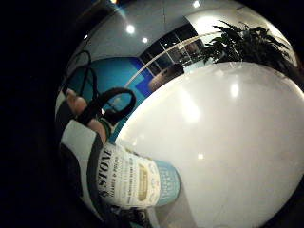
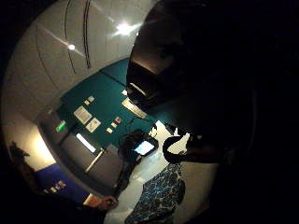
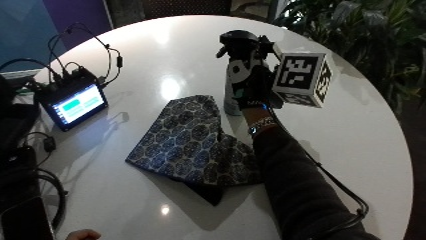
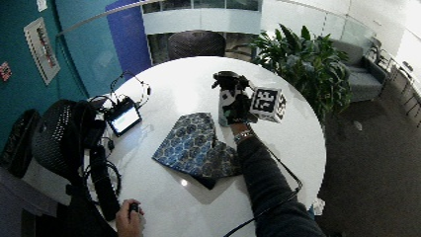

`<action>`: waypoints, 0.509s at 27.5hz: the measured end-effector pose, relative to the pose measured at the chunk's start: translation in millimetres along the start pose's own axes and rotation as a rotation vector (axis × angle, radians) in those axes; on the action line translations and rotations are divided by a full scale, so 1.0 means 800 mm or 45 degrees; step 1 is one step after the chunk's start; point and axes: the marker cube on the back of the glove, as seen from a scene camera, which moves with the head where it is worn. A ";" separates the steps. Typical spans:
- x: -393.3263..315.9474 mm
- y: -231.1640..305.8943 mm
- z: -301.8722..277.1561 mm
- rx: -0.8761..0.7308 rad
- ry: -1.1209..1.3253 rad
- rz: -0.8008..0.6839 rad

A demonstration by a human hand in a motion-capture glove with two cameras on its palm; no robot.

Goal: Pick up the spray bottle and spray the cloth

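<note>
— Nearest the outside camera, what do you see?

— Dark sleeve (image 3: 299, 190) of the person's right arm, rising from the near right edge across the round white table (image 3: 166, 55).

— And going from the left side?

— At far left sits a small black monitor with a lit screen (image 3: 72, 104), cables trailing off it. To its right, near the middle of the table, lies a blue patterned cloth (image 3: 190, 142), spread flat with one corner folded toward the near edge. The sleeve passes just beside the cloth's right edge.

— Where is the bottle?

— Just past the cloth's far right corner. It is a pale blue spray bottle with a black trigger head and a white label (image 3: 237, 75), upright, its base at or just above the tabletop; I cannot tell which. In the little finger side palm view the label (image 1: 128, 178) fills the space next to the palm, so the bottle sits right against it.

— And the hand?

— The black-gloved right hand (image 3: 256, 85) is wrapped around the bottle's body from the right, fingers curled round it below the trigger head, which points left over the table.

— Anything further right?

— Leafy green plants (image 3: 359, 35) beyond the table's far right rim.
</note>
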 end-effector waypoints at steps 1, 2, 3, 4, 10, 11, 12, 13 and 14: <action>0.001 -0.001 -0.001 0.003 0.000 -0.001; 0.002 0.000 -0.002 0.003 0.000 0.001; 0.004 0.000 -0.003 0.001 0.000 0.006; 0.006 0.001 -0.003 -0.003 -0.001 0.014; 0.025 0.010 -0.003 -0.085 0.012 0.048; 0.027 0.011 -0.005 -0.107 0.017 0.043; 0.027 0.011 -0.008 -0.128 0.020 0.031; 0.025 0.009 -0.013 -0.149 0.023 0.012; 0.020 0.005 -0.018 -0.171 0.023 -0.012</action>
